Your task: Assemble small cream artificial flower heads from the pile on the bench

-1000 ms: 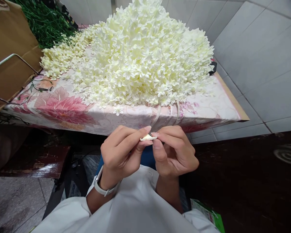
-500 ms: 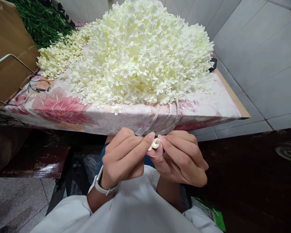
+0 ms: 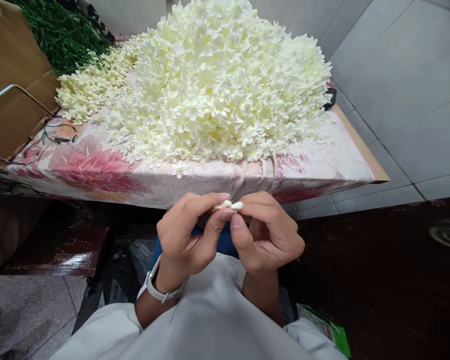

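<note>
Head view. Both hands are raised together in front of the torso, just below the near edge of the table [image 3: 345, 165]. Left hand [image 3: 185, 237]: thumb and forefinger closed on the left end of a small cream petal piece [image 3: 229, 205]. Right hand [image 3: 268, 235]: thumb and forefinger pinched on the right end of the same piece. The fingertips of the two hands meet at the piece; remaining fingers are curled in toward the palms. The piece sits between the two pinches, in the air, clear of the table edge and directly below it in the frame. Its exact shape is too small to make out.

Left wrist carries a white watch band [image 3: 158, 290]. White sleeves [image 3: 210, 325] fill the bottom of the frame.

Table is covered by a pink floral cloth [image 3: 97, 167]. On it: a large heap of cream artificial flowers [image 3: 225, 80], tallest at centre, spreading left into a lower layer. One single flower [image 3: 180, 170] lies apart at the near edge of the cloth. Two pale bands [image 3: 273, 172] run over the table's front edge below the heap.

Far left: brown cardboard [image 3: 11, 75] with a metal wire frame [image 3: 18, 92] in front; green stems [image 3: 67, 35] behind it. White tiled wall [image 3: 405, 90] to the right; a green packet [image 3: 328, 330] at lower right.
</note>
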Demonstrator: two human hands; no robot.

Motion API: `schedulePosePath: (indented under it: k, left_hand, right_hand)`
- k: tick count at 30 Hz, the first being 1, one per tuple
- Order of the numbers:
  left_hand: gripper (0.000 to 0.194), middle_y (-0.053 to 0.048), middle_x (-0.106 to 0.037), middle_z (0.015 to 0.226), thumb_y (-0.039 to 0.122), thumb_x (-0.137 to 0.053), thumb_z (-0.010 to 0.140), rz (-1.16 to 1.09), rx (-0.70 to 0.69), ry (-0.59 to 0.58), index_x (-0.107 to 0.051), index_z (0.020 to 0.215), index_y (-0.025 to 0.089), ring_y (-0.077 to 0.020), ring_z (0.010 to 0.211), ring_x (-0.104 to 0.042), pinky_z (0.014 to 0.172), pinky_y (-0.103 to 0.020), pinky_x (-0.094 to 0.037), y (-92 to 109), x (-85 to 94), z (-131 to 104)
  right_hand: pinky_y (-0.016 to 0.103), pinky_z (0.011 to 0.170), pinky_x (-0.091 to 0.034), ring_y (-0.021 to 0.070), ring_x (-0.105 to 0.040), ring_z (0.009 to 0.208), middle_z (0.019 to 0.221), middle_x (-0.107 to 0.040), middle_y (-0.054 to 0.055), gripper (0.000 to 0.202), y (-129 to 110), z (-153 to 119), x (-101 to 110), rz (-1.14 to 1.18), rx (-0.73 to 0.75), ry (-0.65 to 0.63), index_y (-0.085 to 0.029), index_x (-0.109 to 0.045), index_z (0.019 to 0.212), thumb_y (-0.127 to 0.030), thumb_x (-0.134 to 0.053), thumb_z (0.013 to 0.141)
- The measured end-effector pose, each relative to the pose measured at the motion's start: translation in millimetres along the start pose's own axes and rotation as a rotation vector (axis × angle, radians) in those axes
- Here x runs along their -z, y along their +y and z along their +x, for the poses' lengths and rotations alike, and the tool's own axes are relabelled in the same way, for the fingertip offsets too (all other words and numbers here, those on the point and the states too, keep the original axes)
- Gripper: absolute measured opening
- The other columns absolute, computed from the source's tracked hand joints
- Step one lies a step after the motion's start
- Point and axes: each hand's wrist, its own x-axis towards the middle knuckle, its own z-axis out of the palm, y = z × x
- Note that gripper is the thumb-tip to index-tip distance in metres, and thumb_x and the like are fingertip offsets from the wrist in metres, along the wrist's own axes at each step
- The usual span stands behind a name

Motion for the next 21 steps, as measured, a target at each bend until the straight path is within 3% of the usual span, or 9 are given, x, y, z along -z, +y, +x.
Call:
schedulePosePath:
  k: [6, 12, 14, 17, 21]
  left_hand:
    - [0.025, -0.005, -0.077, 0.084, -0.003, -0.069, 0.08, 0.048, -0.208, 0.001, -0.071, 0.099, 0.014, -0.0137, 0.073, -0.069, 0.067, -0.028, -0.055, -1.0, 3.1, 3.9]
    - [0.024, -0.005, -0.075, 0.077, -0.006, -0.066, 0.078, -0.034, -0.222, 0.028, -0.073, 0.093, 0.011, -0.0128, 0.066, -0.064, 0.06, -0.028, -0.05, 0.3, -2.4, 4.8]
    - [0.031, -0.003, -0.074, 0.077, -0.009, -0.069, 0.075, -0.111, -0.179, 0.05, -0.075, 0.098, 0.011, -0.0117, 0.067, -0.064, 0.062, -0.027, -0.05, -1.1, -4.7, 2.0]
    - [0.039, -0.001, -0.076, 0.081, -0.011, -0.071, 0.076, -0.235, -0.023, 0.112, -0.075, 0.105, 0.014, -0.013, 0.078, -0.072, 0.071, -0.026, -0.057, -1.4, -8.0, -3.7]
    - [0.024, -0.004, -0.079, 0.107, 0.004, -0.078, 0.082, -0.362, 0.217, 0.186, -0.078, 0.097, 0.022, -0.0148, 0.097, -0.075, 0.085, -0.028, -0.061, 1.2, -9.7, -7.2]
  right_hand:
    - [0.03, 0.057, -0.052, 0.0145, -0.061, 0.065, 0.073, -0.071, 0.006, 0.017, -0.2, 1.4, -0.8, -0.095, 0.103, 0.017, -0.012, -0.072, 0.084, 0.003, -0.072, 0.077]
    - [0.032, 0.055, -0.052, 0.0168, -0.062, 0.064, 0.071, -0.072, 0.009, 0.008, -2.5, 1.9, -3.6, -0.223, 0.238, 0.064, -0.009, -0.073, 0.087, -0.002, -0.07, 0.083]
    - [0.032, 0.057, -0.053, 0.0169, -0.064, 0.066, 0.074, -0.073, 0.009, 0.011, -2.8, 0.4, -5.1, -0.251, 0.228, 0.09, -0.009, -0.074, 0.09, -0.002, -0.069, 0.083]
    - [0.03, 0.06, -0.053, 0.0158, -0.066, 0.071, 0.082, -0.075, 0.006, 0.023, -2.2, -2.1, -6.4, -0.134, 0.047, 0.107, -0.013, -0.076, 0.1, 0.0, -0.068, 0.082]
    - [0.031, 0.063, -0.053, 0.0155, -0.064, 0.076, 0.087, -0.073, 0.005, 0.026, -1.2, -4.1, -5.4, 0.013, -0.127, 0.01, -0.017, -0.076, 0.105, -0.006, -0.069, 0.083]
